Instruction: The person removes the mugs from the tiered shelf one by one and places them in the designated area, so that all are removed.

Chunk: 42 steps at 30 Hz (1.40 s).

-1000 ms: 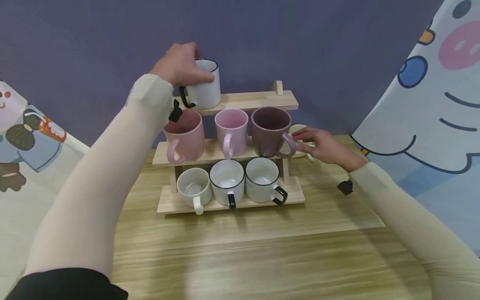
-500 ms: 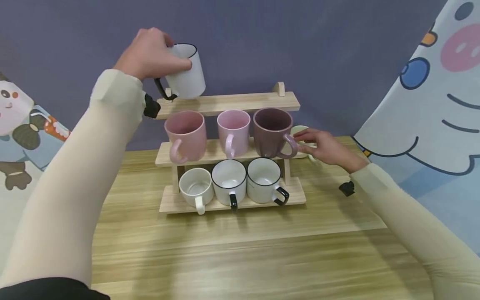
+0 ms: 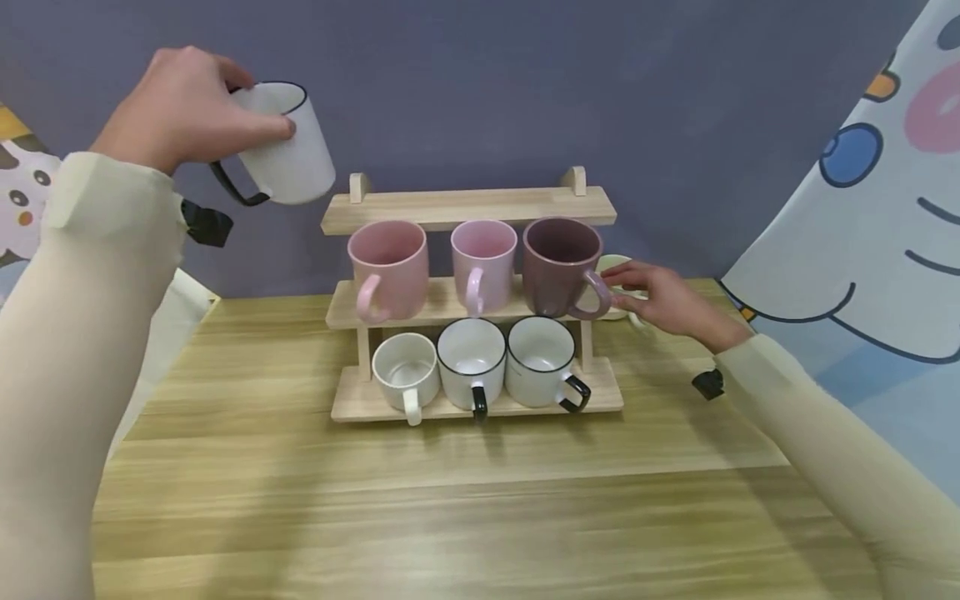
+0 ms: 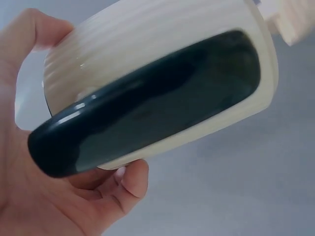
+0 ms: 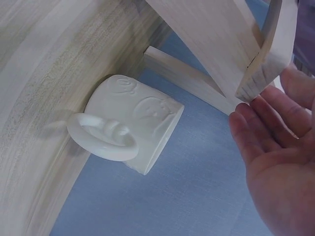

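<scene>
Left hand (image 3: 187, 112) grasps a white mug (image 3: 296, 158) with a black rim, thumb on the near side of the wall, and holds it tilted in the air, left of and apart from the top shelf (image 3: 468, 208) of a wooden rack. The black handle (image 3: 232, 185) of this mug is on the side toward the wrist. Right hand (image 3: 667, 304) is positioned at the right end of the middle shelf (image 3: 343, 308), beside the handle of a plum mug (image 3: 553, 271); the views do not settle whether its fingers and thumb pinch the board or merely lie against it. To the left on the same level stand a lilac mug (image 3: 493, 279) and a pink mug (image 3: 393, 279), both upright. Below, the bottom shelf (image 3: 348, 402) carries a cream mug (image 3: 397, 379) and two shorter black-rimmed mugs (image 3: 536, 383). An off-white cup (image 5: 140, 115) stands on the worktop (image 3: 450, 500) near the right hand.
</scene>
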{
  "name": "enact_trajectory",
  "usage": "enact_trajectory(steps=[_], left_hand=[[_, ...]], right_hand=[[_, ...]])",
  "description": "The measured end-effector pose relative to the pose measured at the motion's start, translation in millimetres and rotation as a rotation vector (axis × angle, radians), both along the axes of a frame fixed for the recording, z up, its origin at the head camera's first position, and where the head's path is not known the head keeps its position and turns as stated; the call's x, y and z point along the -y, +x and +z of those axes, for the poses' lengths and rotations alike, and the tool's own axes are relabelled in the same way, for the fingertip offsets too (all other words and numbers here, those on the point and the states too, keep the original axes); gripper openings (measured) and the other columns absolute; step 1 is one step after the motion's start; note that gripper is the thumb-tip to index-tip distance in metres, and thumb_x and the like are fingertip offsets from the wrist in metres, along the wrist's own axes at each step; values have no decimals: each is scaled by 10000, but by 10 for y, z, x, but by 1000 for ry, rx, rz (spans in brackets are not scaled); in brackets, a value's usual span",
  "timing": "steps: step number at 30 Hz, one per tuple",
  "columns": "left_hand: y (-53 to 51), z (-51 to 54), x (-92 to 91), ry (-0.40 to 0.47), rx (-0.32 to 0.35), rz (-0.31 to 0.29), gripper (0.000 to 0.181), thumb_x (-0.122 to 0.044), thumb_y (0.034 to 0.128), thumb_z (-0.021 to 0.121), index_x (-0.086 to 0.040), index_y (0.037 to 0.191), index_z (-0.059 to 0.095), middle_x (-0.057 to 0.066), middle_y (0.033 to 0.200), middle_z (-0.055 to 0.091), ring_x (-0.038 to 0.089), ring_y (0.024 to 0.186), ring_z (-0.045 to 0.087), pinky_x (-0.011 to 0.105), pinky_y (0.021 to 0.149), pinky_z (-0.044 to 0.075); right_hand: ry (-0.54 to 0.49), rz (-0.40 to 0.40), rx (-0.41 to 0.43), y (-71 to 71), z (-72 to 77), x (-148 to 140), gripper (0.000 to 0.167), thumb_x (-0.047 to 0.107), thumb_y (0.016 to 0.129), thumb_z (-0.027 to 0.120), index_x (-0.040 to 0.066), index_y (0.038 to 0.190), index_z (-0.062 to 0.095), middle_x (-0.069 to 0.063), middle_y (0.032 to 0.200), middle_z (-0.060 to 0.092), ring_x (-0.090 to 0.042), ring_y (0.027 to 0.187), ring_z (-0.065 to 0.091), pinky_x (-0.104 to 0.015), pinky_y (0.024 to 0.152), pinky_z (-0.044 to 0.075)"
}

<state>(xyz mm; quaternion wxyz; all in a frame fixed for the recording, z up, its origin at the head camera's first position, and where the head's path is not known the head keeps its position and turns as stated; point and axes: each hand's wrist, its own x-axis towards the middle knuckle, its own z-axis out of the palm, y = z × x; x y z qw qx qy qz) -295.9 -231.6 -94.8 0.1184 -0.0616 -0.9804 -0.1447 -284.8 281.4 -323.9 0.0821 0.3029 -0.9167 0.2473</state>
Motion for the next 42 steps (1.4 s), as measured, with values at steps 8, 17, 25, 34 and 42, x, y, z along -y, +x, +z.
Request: enact_trajectory(steps=[8,17,25,34,42], left_hand=[[-11,-279,421,-46,88,43,849,-551,796,618,58,1361,442,308,1274,446,425,1082,375,452,601,383],[-52,-735,678,-33,169,7,888,-559,816,612,136,1333,414,358,1262,439,440,1025,447,478,614,444],[-91,-1102,707,-65,172,-65,825,-549,812,635,146,1234,493,344,1132,527,399,893,543,454,583,456],[-217,-1617,703,-70,214,-109,835,-546,795,660,164,1204,499,337,1082,547,427,927,529,545,716,453],[-366,-1990,641,21,180,-98,876,-537,780,682,184,1236,480,366,1225,459,552,1176,308,636,928,302]], right_hand=[[10,-5,-5,7,9,-41,304,86,888,661,-4,1178,644,-151,1244,568,-366,1126,520,-534,858,430],[10,-30,29,55,12,-84,304,81,888,659,7,1182,643,-144,1254,563,-363,1135,515,-530,858,434],[13,-45,31,66,28,-116,310,97,893,657,12,1190,641,-141,1262,560,-366,1159,499,-537,880,423],[26,-41,16,61,62,-128,317,101,888,664,9,1190,640,-151,1254,569,-377,1159,498,-539,880,421],[20,-48,22,86,67,-99,325,110,891,662,-5,1193,633,-163,1253,571,-380,1153,508,-541,889,420]])
